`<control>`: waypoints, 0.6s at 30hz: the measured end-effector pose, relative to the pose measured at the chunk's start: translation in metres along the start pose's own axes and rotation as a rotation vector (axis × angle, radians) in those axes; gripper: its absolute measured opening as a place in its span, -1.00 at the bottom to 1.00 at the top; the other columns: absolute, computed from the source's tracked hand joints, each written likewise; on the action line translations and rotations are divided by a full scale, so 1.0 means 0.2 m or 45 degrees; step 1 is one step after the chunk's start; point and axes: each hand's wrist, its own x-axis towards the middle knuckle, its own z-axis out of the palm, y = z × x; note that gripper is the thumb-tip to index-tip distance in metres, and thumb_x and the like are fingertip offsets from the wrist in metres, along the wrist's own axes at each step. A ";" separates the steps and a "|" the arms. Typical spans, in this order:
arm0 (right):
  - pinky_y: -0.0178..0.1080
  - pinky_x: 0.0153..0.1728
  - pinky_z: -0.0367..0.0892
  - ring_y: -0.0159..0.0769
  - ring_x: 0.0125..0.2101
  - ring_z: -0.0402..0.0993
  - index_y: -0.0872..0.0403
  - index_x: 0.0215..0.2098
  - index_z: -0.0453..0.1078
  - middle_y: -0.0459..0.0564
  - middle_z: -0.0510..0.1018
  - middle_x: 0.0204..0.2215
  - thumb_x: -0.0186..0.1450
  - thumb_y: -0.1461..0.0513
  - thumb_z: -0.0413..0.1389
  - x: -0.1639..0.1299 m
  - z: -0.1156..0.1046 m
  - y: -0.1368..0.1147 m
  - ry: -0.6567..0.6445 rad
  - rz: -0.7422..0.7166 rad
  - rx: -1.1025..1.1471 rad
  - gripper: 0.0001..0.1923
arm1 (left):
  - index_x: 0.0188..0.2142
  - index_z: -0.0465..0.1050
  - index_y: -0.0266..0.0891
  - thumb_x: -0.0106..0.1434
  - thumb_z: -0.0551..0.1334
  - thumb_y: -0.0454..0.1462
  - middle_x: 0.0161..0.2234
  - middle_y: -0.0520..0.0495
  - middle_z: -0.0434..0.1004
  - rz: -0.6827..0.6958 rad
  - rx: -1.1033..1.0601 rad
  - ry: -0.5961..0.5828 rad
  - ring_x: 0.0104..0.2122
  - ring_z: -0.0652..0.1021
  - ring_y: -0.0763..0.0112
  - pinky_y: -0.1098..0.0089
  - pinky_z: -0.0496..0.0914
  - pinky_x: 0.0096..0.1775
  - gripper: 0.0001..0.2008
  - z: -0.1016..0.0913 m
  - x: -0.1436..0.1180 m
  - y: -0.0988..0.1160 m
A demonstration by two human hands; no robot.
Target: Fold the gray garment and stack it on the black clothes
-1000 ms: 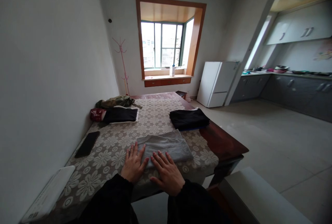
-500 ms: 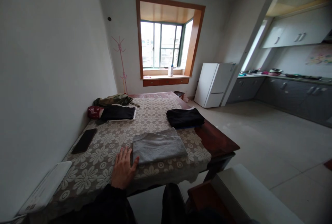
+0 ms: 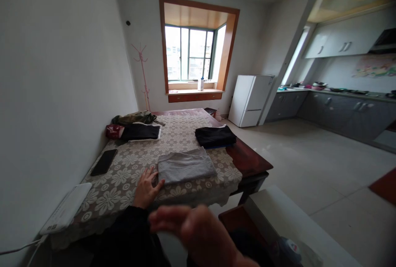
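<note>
My left hand lies flat with spread fingers on the table's patterned cloth. Its fingertips and thumb rest at the left edge of a folded grey garment. Close to the camera, my right hand is raised in front of the table's near edge, its fingers pointing left. Blur hides how far its fingers are bent, and no object shows in it. A pile of folded black clothes lies beyond the grey garment, to the right.
On the table's left are a black phone, a white power strip, folded black cloth and an olive-green bag. A white box-like surface stands at the near right. Farther back is a white fridge.
My right hand has come into view at the bottom middle. My left hand stays by the grey garment. The view has turned slightly to the right.
</note>
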 end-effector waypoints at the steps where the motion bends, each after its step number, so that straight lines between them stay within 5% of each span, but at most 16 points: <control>1: 0.20 0.29 0.22 0.09 0.34 0.26 -0.14 0.29 0.31 0.10 0.46 0.28 0.34 -0.31 -0.08 0.08 -0.12 0.04 0.198 -0.013 -0.152 -0.27 | 0.12 0.52 -0.31 0.36 0.12 0.10 0.38 -0.27 0.31 0.003 -0.009 -0.017 0.43 0.15 -0.06 0.01 0.13 0.38 -0.40 0.00 0.00 0.00; 5: 0.16 0.33 0.14 0.07 0.28 0.31 -0.03 0.29 0.33 0.19 0.49 0.21 0.42 -0.14 -0.05 0.24 -0.69 0.28 0.914 0.120 -1.071 -0.39 | 0.13 0.51 -0.25 0.35 0.12 0.08 0.36 -0.23 0.34 -0.028 0.004 -0.029 0.43 0.17 0.01 0.01 0.12 0.38 -0.43 0.00 0.00 0.01; 9: 0.39 0.33 -0.05 0.26 0.36 0.15 0.08 0.23 0.41 0.31 0.35 0.33 0.39 -0.17 -0.04 0.18 -1.11 0.52 0.823 0.690 -1.724 -0.33 | 0.16 0.48 -0.29 0.34 0.10 0.10 0.32 -0.27 0.39 -0.037 0.026 -0.017 0.42 0.20 0.01 0.00 0.10 0.39 -0.38 0.01 0.00 0.01; 11: 0.44 0.31 -0.06 0.27 0.36 0.16 0.05 0.10 0.51 0.28 0.35 0.34 0.38 -0.19 -0.02 0.15 -1.20 0.61 0.625 0.928 -1.788 -0.38 | 0.16 0.49 -0.27 0.33 0.10 0.13 0.31 -0.27 0.41 -0.032 0.017 -0.033 0.41 0.21 0.01 0.00 0.10 0.38 -0.36 0.02 0.00 0.00; 13: 0.40 0.31 -0.02 0.22 0.37 0.16 0.03 -0.03 0.56 0.23 0.34 0.36 0.38 -0.17 0.02 0.16 -1.24 0.68 0.522 0.956 -1.789 -0.46 | 0.16 0.49 -0.25 0.34 0.08 0.15 0.31 -0.25 0.41 -0.030 0.001 -0.041 0.41 0.22 0.01 0.00 0.10 0.38 -0.35 0.01 0.00 0.00; 18: 0.07 0.17 0.34 0.09 0.14 0.48 0.08 -0.14 0.53 0.25 0.58 0.10 0.30 -0.05 0.12 0.30 -1.29 0.72 0.648 0.824 -1.362 -0.59 | 0.16 0.49 -0.24 0.34 0.07 0.13 0.32 -0.23 0.40 -0.021 -0.015 -0.042 0.41 0.22 -0.01 -0.03 0.11 0.38 -0.36 0.01 0.00 -0.01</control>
